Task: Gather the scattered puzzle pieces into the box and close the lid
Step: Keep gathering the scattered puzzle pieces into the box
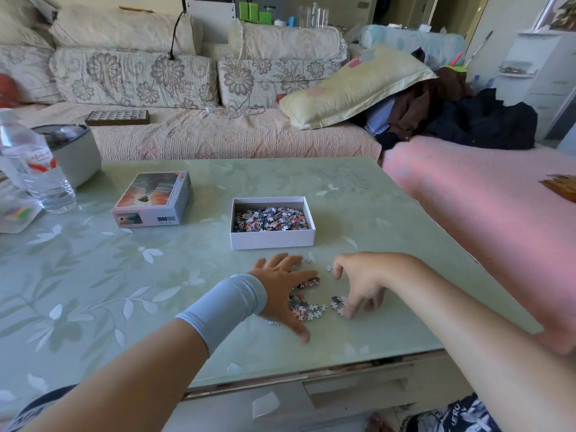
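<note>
Readable text: "1000" in bold on the near side face of the puzzle lid [152,198], with two small words beside it, likely "PIECES PUZZLE" but too small to confirm. Print along the lid's long side is unreadable. The water bottle [34,169] label has red script, illegible. Dark printed fabric [461,416] at the bottom edge shows partial white letters "ERU"

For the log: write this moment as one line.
stage: gathering; left hand: flat on pieces; right hand: touching pieces; box: open; lid: off
</note>
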### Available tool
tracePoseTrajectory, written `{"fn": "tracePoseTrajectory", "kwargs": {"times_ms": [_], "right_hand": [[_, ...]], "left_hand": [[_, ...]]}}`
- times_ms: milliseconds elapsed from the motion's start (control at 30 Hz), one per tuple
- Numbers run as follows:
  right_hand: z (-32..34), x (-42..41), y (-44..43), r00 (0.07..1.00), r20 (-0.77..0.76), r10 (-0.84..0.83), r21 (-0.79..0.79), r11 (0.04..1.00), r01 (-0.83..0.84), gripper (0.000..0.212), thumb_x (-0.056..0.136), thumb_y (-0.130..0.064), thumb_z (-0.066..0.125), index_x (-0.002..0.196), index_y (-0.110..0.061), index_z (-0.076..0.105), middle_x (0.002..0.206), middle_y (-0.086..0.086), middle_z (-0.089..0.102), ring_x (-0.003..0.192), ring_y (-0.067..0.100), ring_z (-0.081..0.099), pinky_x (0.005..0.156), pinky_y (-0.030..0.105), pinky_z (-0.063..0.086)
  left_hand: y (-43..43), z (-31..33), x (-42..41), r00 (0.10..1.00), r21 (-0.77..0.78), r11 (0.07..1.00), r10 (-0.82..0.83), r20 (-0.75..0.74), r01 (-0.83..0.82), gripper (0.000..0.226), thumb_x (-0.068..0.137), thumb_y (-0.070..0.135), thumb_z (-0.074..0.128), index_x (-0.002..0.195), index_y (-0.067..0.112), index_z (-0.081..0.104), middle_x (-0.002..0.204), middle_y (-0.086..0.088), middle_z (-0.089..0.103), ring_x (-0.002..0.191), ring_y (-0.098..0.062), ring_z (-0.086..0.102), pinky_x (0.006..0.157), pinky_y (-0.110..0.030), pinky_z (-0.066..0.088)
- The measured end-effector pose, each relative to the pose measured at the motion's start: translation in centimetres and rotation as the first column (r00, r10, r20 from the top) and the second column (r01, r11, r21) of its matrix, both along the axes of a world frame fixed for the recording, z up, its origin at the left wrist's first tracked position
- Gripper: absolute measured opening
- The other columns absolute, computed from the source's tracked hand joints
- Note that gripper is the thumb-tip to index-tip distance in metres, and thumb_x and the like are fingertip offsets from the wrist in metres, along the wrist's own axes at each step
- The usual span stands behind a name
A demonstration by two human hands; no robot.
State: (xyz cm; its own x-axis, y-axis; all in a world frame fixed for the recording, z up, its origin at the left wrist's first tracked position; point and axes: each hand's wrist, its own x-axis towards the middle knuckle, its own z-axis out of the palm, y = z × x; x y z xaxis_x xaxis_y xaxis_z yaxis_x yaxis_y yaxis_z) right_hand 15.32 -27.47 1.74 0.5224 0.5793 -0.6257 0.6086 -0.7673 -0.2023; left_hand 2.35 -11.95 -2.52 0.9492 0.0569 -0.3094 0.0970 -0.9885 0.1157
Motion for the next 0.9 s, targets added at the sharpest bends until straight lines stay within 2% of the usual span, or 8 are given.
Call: {"fn": "tracePoseTrajectory", "kwargs": {"times_ms": [100, 200, 400, 467, 567, 667, 733, 900], "right_hand": [[-0.6, 0.2, 0.3, 0.999, -0.035, -0.020, 0.099, 0.995, 0.023, 0.050, 0.070, -0.017, 0.087, 0.104, -0.017, 0.051, 0.079, 0.017, 0.074, 0.054, 0.024, 0.065, 0.056, 0.031, 0.058], [-1.2, 0.2, 1.5, 0.998, -0.060, 0.009, 0.216, 0.976, 0.005, 0.030, 0.073, -0.014, 0.084, 0.091, -0.017, 0.060, 0.079, 0.018, 0.074, 0.061, 0.028, 0.070, 0.055, 0.029, 0.057], [-1.5, -1.0, 4.7, 0.998, 0.003, 0.065, 0.388, 0.920, -0.061, 0.019, 0.079, -0.015, 0.078, 0.090, -0.019, 0.062, 0.079, 0.002, 0.067, 0.059, 0.019, 0.068, 0.052, 0.025, 0.054], [-1.0, -1.2, 5.5, 0.982, 0.148, 0.116, 0.384, 0.908, -0.165, 0.018, 0.081, -0.021, 0.075, 0.093, -0.025, 0.063, 0.083, -0.009, 0.059, 0.069, 0.014, 0.062, 0.057, 0.022, 0.048], [-0.1, -1.8, 6.2, 0.948, 0.279, 0.156, 0.361, 0.897, -0.254, 0.026, 0.083, -0.028, 0.068, 0.108, -0.031, 0.060, 0.099, -0.007, 0.057, 0.091, 0.017, 0.056, 0.072, 0.028, 0.047], [-0.5, -2.8, 6.6, 0.935, 0.271, 0.229, 0.268, 0.915, -0.301, 0.075, 0.072, -0.056, 0.073, 0.137, -0.033, 0.045, 0.126, -0.004, 0.042, 0.114, 0.019, 0.050, 0.092, 0.034, 0.047], [-1.2, -3.3, 7.1, 0.930, 0.253, 0.267, 0.210, 0.923, -0.322, 0.092, 0.068, -0.061, 0.077, 0.145, -0.029, 0.039, 0.131, 0.001, 0.038, 0.121, 0.020, 0.046, 0.095, 0.034, 0.045], [-1.7, -3.2, 8.3, 0.948, 0.219, 0.231, 0.331, 0.897, -0.294, 0.046, 0.075, -0.036, 0.081, 0.118, -0.026, 0.068, 0.109, -0.002, 0.059, 0.094, 0.020, 0.061, 0.081, 0.036, 0.054]], "left_hand": [[0.7, 0.1, 0.2, 0.996, -0.072, 0.997, 0.025, 0.088, -0.019, 0.090, 0.060, 0.076, 0.066, 0.139, 0.051, 0.032, 0.154, 0.013, 0.019, 0.143, -0.018, 0.014, 0.117, -0.046, 0.019], [1.7, 0.2, 0.1, 0.985, -0.129, 0.992, 0.039, 0.168, -0.018, 0.065, 0.071, 0.064, 0.067, 0.130, 0.046, 0.048, 0.145, 0.011, 0.036, 0.135, -0.015, 0.028, 0.112, -0.043, 0.029], [3.8, 0.9, -0.8, 0.969, -0.190, 0.980, 0.106, 0.223, -0.063, 0.048, 0.076, 0.048, 0.071, 0.122, 0.041, 0.058, 0.127, 0.010, 0.052, 0.119, -0.015, 0.044, 0.102, -0.036, 0.041], [4.7, 1.2, -1.3, 0.958, -0.215, 0.970, 0.162, 0.239, -0.110, 0.058, 0.073, 0.053, 0.073, 0.125, 0.041, 0.052, 0.128, 0.010, 0.050, 0.120, -0.016, 0.044, 0.101, -0.036, 0.042], [5.6, 1.6, -2.0, 0.957, -0.162, 0.966, 0.228, 0.178, -0.200, 0.089, 0.062, 0.068, 0.072, 0.136, 0.039, 0.034, 0.138, 0.007, 0.039, 0.128, -0.019, 0.034, 0.105, -0.043, 0.040], [5.9, 1.5, -2.4, 0.970, 0.001, 0.971, 0.237, 0.048, -0.237, 0.105, 0.056, 0.081, 0.063, 0.144, 0.040, 0.023, 0.146, 0.007, 0.028, 0.136, -0.022, 0.026, 0.107, -0.049, 0.037], [5.8, 1.4, -2.3, 0.970, 0.000, 0.970, 0.242, 0.033, -0.242, 0.093, 0.062, 0.078, 0.062, 0.142, 0.040, 0.032, 0.143, 0.004, 0.031, 0.134, -0.022, 0.027, 0.107, -0.047, 0.038], [5.5, 1.8, -1.9, 0.956, -0.119, 0.960, 0.268, 0.116, -0.255, 0.056, 0.077, 0.053, 0.069, 0.127, 0.032, 0.056, 0.125, 0.000, 0.048, 0.117, -0.021, 0.047, 0.099, -0.037, 0.044]]}}
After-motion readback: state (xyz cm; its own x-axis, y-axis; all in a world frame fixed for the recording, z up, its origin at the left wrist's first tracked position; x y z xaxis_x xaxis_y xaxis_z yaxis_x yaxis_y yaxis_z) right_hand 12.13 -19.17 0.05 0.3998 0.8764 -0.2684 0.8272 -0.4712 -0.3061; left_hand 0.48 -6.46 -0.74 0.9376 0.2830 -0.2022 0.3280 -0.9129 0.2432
